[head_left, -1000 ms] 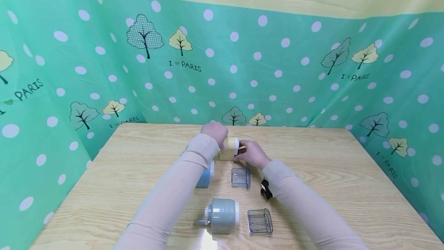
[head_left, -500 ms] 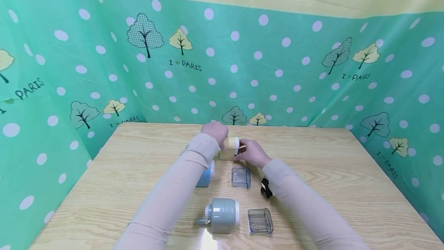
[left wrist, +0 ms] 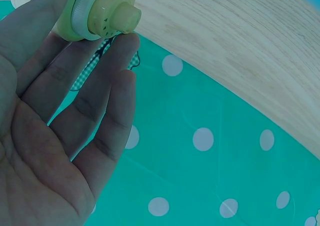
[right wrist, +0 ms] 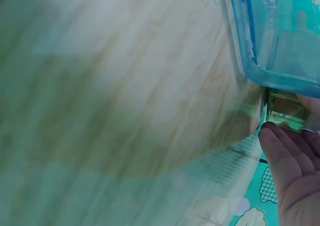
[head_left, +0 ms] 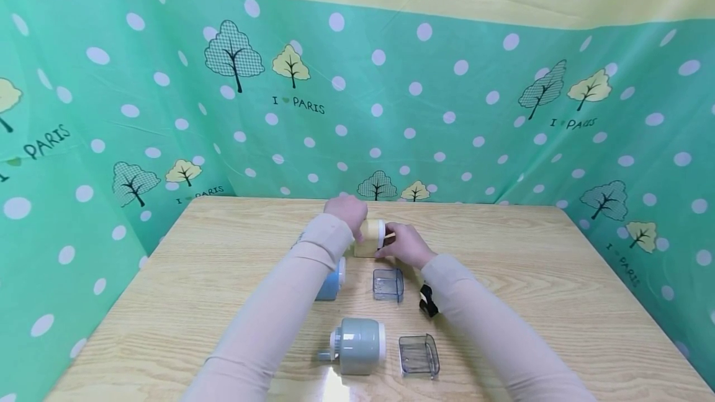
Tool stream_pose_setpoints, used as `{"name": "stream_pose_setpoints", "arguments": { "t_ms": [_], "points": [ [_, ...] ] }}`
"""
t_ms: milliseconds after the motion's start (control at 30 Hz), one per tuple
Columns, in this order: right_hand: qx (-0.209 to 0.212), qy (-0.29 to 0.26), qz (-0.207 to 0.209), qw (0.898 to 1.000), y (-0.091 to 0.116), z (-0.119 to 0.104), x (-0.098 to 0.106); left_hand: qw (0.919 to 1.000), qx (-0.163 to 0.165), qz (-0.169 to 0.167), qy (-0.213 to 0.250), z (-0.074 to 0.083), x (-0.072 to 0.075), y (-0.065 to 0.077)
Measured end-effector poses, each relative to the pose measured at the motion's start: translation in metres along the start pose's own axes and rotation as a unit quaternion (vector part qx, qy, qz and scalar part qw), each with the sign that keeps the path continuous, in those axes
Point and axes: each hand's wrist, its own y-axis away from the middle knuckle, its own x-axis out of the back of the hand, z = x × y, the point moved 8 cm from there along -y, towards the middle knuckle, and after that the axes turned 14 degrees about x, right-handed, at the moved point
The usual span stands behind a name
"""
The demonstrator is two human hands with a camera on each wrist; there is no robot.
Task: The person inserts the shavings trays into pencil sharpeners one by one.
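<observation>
At the far middle of the table, my left hand [head_left: 346,211] grips a yellow pencil sharpener [head_left: 368,239] that lies on its side, its white end facing right. In the left wrist view the sharpener's yellow knob [left wrist: 125,18] shows beyond the fingers. My right hand [head_left: 410,247] pinches a small see-through amber drawer [right wrist: 286,109] right at that white end. The drawer is mostly hidden by the fingers in the head view.
Nearer lie a blue sharpener [head_left: 329,284], partly behind the left sleeve, and a clear bluish drawer [head_left: 387,284]. A grey-green sharpener [head_left: 360,346] and a clear grey drawer [head_left: 419,355] are closest. A small black object [head_left: 427,301] touches the right sleeve's outline.
</observation>
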Motion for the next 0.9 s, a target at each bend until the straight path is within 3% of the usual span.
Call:
{"name": "stream_pose_setpoints", "arguments": {
  "t_ms": [900],
  "points": [
    [-0.014,-0.012,-0.007,1.000,-0.0047,0.0050,-0.0007,0.9998,0.010,-0.014,0.003,-0.0014,-0.0021,-0.0026]
  ]
}}
